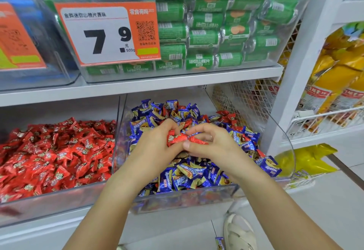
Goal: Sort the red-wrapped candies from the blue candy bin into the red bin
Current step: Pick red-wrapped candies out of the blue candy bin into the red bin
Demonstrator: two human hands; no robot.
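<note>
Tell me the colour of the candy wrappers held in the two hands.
Red, with small light markings; the candies are held between both hands over the blue candy bin. Head view.

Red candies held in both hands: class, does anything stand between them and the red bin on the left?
Yes: the clear divider wall between the bins. The red candies, held by the left hand and right hand, must go over it to the red bin.

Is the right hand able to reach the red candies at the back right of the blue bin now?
Probably not at once: the right hand and left hand both grip red candies. The back red candies lie uncovered on top.
</note>
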